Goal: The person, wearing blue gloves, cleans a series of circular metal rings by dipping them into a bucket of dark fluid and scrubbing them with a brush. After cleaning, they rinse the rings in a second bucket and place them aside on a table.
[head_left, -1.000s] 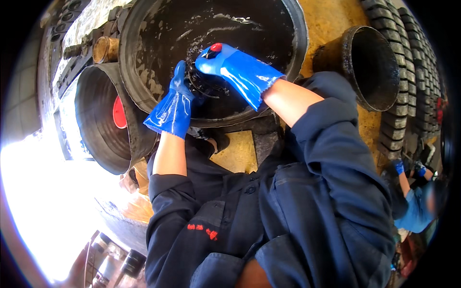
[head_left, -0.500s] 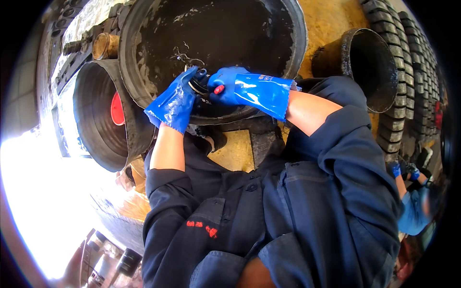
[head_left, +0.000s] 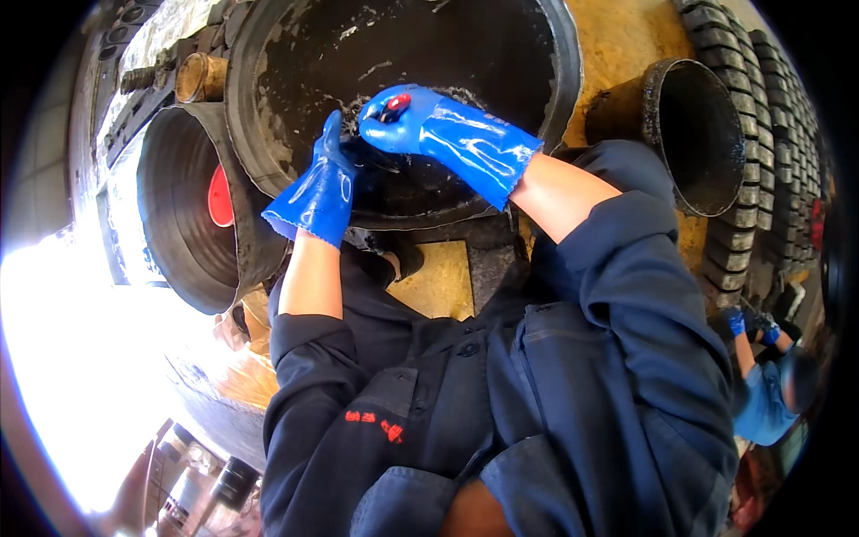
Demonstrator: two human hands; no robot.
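Both of my hands wear long blue rubber gloves and work over a wide black tub (head_left: 565,54) of dark liquid. My right hand (head_left: 398,125) is closed round a tool with a red-and-black handle (head_left: 395,106); its working end is hidden. Close beside it, my left hand (head_left: 324,183) has its thumb raised and its fingers curled at a dark, wet black part (head_left: 371,159). The part hangs between the hands, low over the liquid, and its full shape is covered by the gloves and lost against the dark tub.
At the left a black barrel (head_left: 170,215) lies open, a red disc (head_left: 220,197) inside. A rusty can (head_left: 200,79) stands beyond it. An open black bucket (head_left: 693,134) and stacked tyres (head_left: 720,98) are at the right. Another person (head_left: 769,394) works at the far right.
My right hand has moved up and left with the red-handled tool, turning so that its back shows. My left hand has shifted slightly down and left. The dark ring-shaped part is now mostly covered.
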